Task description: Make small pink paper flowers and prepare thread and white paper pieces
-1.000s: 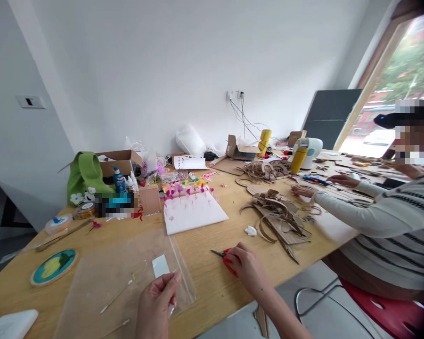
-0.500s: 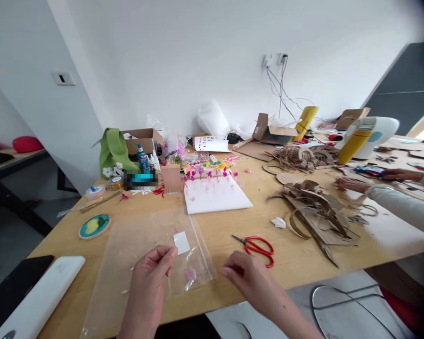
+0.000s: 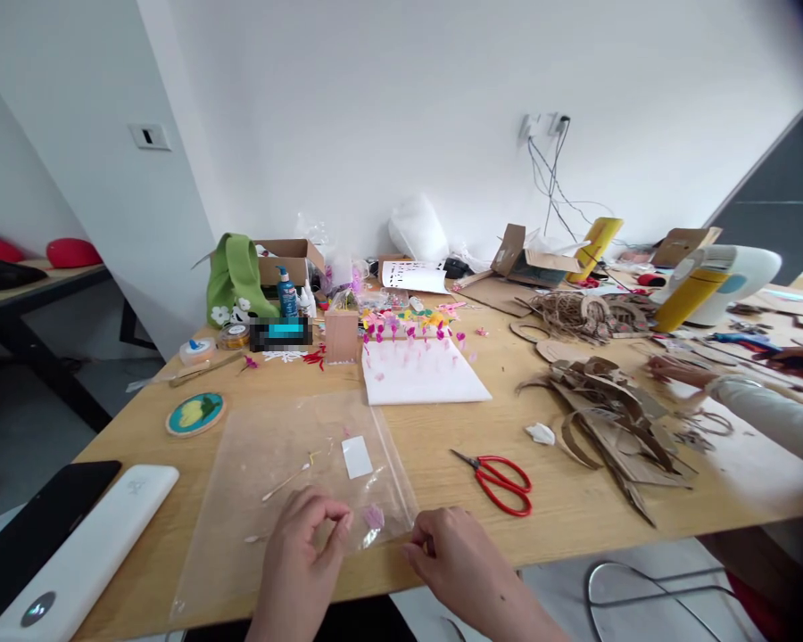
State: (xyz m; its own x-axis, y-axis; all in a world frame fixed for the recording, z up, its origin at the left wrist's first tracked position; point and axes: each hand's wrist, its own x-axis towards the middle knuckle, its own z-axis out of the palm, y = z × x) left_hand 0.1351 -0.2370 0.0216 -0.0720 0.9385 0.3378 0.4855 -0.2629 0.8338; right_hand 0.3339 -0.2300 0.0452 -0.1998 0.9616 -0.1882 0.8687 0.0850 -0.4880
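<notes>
Over the near part of a clear plastic sheet [image 3: 241, 499], my left hand [image 3: 308, 557] is closed, thumb and forefinger pinched together. Whatever sits between those fingertips is too small to make out. My right hand [image 3: 468, 566] is curled near the table's front edge, just right of the sheet, its fingertips partly hidden. On the sheet lie a small white card [image 3: 357, 456], a pale purple flower-like piece [image 3: 373, 516] and a cotton swab [image 3: 286, 482]. Red-handled scissors [image 3: 504, 483] rest beyond my right hand.
Small pink flowers [image 3: 411, 331] stand along a white foam block [image 3: 421, 379]. A round embroidered piece [image 3: 196, 414] and a white power bank [image 3: 84, 553] lie left. Cardboard scraps [image 3: 608, 410] cover the right, near another person's sleeve [image 3: 763, 415]. A crumpled tissue [image 3: 541, 433] lies between.
The view has shifted so the table sits further right and down in places. My left hand has drawn nearer the table's front edge, uncovering the swab. My right hand stays curled.
</notes>
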